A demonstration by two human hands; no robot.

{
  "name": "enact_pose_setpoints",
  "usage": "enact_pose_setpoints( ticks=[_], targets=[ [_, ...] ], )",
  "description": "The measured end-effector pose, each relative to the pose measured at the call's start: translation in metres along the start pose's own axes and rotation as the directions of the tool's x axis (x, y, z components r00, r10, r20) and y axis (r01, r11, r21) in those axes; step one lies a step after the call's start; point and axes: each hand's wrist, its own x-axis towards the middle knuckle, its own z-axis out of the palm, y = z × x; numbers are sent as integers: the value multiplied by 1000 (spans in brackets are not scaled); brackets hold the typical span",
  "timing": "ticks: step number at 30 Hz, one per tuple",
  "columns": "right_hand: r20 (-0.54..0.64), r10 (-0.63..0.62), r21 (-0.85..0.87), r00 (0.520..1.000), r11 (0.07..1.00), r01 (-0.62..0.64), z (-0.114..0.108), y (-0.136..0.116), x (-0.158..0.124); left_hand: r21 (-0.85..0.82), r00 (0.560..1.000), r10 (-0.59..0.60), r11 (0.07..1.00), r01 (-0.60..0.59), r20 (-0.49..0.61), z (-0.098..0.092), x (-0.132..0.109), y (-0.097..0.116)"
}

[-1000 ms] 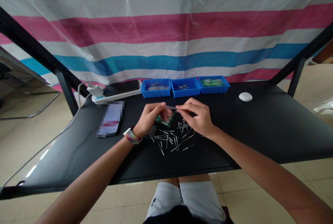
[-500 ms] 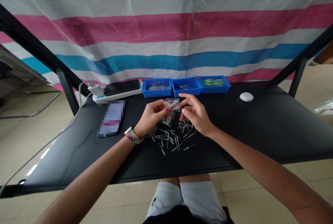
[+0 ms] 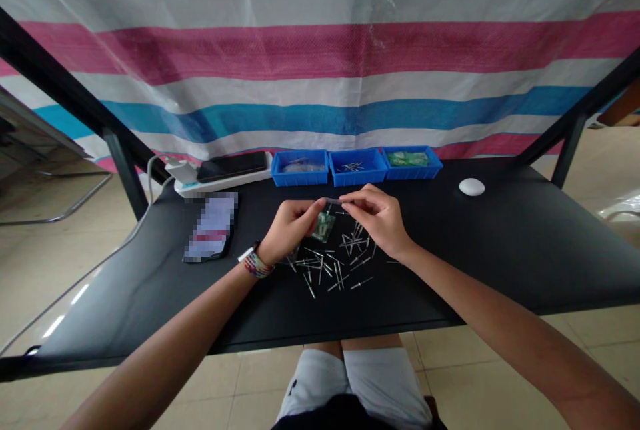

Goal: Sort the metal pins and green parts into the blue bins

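Between my two hands is a small clear plastic bag [image 3: 332, 201], seen nearly edge-on. My left hand [image 3: 294, 225] is closed, pinching the bag's left end between thumb and fingers. At the other end, the thumb and fingertips of my right hand [image 3: 379, 218] press together on it. What the bag holds is too small to make out. Just below lies a green-printed packet [image 3: 323, 227] on the black table. Several silver pop rivets [image 3: 327, 267] are scattered in front of the hands, and a bit of clear plastic shows beside my left wrist.
Three blue bins line the back: the left bin [image 3: 300, 178] holds clear bags, the middle bin [image 3: 357, 178] rivets, the right bin [image 3: 414, 171] green packets. A phone [image 3: 213, 227] and a white power strip [image 3: 225, 183] are at left; a white mouse [image 3: 472, 187] sits at right.
My right hand has come in from spread fingers to a pinch on the bag. The bag has tilted from face-on to edge-on, and more of the green packet shows.
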Motion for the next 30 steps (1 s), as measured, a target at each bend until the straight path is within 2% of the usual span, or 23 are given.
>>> enact_pose_setpoints(
  ticks=[3,6,11,15,18,22,25,27,30],
  targets=[
    [-32,-65,-57,997,996,63,-1,-2,-2,-170,993,-50,983,68,110,-1,1,-2],
    [10,-84,-59,996,995,85,-1,-3,-3,-369,985,-35,924,97,172,-1,3,-2],
    [98,-89,-39,991,995,93,-1,-4,-3,-329,991,1,943,44,137,-1,2,2],
    [142,-75,-5,987,997,77,1,-3,-3,-256,997,-5,966,26,82,-1,4,1],
    [171,-81,1,982,997,82,2,-2,-4,-263,999,-1,965,-10,-40,-4,8,-4],
    [214,-103,-52,971,992,116,3,0,-5,-299,969,-63,954,-11,-237,-12,17,-14],
    [270,-191,-136,944,963,234,3,1,-7,-340,939,-117,940,1,-323,-20,23,-20],
    [329,-242,-207,913,925,320,5,1,-8,-360,932,-130,933,-1,-339,-24,27,-22],
    [451,-249,-339,857,841,422,7,2,-10,-402,961,-142,915,36,-237,-28,28,-22]
  ],
)
